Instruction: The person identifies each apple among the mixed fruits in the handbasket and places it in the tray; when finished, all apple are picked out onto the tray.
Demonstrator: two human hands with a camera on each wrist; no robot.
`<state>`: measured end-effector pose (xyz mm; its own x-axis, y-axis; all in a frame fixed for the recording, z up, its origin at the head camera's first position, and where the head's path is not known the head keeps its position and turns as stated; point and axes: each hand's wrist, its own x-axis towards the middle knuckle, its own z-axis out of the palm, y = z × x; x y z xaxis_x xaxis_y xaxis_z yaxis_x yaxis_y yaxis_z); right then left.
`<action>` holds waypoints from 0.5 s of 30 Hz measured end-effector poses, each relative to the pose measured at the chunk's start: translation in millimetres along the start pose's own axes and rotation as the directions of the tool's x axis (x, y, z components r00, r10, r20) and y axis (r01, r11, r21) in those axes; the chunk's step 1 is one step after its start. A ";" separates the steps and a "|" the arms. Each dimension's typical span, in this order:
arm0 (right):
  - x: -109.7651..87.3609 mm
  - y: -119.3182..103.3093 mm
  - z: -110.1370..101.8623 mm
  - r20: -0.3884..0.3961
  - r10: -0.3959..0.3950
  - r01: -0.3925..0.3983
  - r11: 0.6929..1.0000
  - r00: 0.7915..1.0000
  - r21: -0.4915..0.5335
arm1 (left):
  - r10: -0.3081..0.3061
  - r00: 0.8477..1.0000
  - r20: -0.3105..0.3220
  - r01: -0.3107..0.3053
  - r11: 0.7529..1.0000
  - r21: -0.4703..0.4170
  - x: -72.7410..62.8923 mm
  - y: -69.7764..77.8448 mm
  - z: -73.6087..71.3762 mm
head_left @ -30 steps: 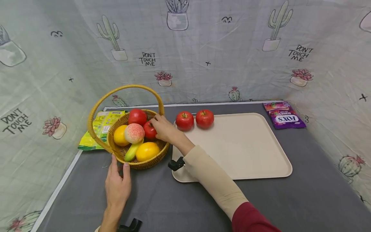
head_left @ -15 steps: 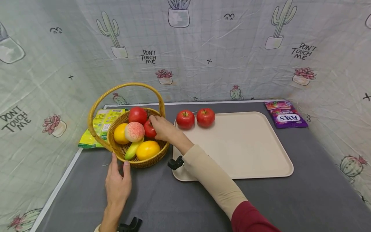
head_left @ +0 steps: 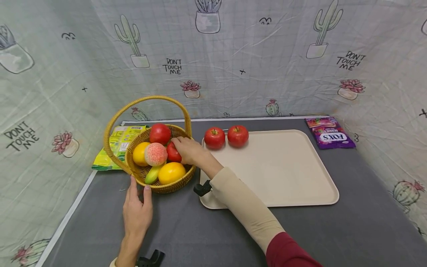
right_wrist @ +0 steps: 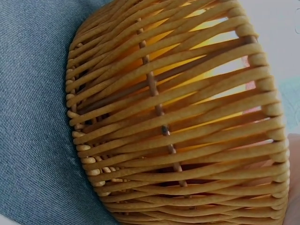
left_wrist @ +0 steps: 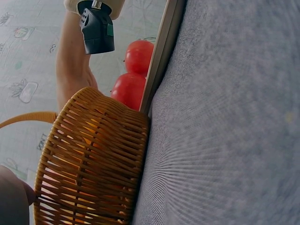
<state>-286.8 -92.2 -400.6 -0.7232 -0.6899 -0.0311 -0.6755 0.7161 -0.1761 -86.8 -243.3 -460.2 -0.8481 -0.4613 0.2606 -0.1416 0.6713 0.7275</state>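
Observation:
In the head view, a yellow wicker basket with a tall handle stands at left, full of fruit. My right hand reaches over its right rim, fingers curled on a red apple. Around that apple lie another red apple, a peach, a banana and two yellow-orange fruits, one at the front and one at left. My left hand touches the basket's near rim with extended fingers, thumb apart. Woven basket wall fills most of the right wrist view, hiding the right fingers.
Right of the basket lies a beige tray, with two red apples, one at its corner and one beside it. A purple packet lies at the back right. Behind the basket is a yellow-green packet. A printed curtain surrounds the grey table.
The right fingers have settled slightly further over the apple in the basket. The left hand stays at the rim; otherwise only the head view has shifted slightly.

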 end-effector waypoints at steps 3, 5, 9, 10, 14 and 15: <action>-0.3 0.2 1.1 -0.005 -0.008 0.008 1.000 1.000 0.000 | -0.002 1.000 0.002 0.002 1.000 0.000 -0.1 0.5 -0.1; -0.8 0.3 1.4 -0.019 -0.013 0.013 1.000 1.000 0.010 | -0.004 1.000 0.003 0.004 1.000 0.001 -0.2 0.9 -0.2; -2.1 1.6 2.0 -0.060 -0.031 0.033 0.999 0.998 0.034 | -0.009 1.000 0.010 0.009 1.000 0.001 -0.1 1.8 -0.2; -2.4 2.0 2.1 -0.074 -0.036 0.039 0.998 0.997 0.039 | -0.011 1.000 0.010 0.011 1.000 0.001 -0.1 1.9 -0.3; -3.6 3.5 2.9 -0.131 -0.060 0.069 0.996 0.990 0.059 | -0.012 1.000 0.010 0.012 1.000 0.002 -0.3 1.6 -0.6; -3.9 3.7 2.8 -0.146 -0.065 0.075 0.995 0.987 0.070 | -0.011 1.000 0.007 0.011 1.000 0.001 -0.3 1.3 -0.7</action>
<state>-286.1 -87.1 -403.8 -0.6913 -0.7118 0.1241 -0.7164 0.6528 -0.2464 -86.3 -242.7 -458.9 -0.8502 -0.4646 0.2477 -0.1514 0.6664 0.7300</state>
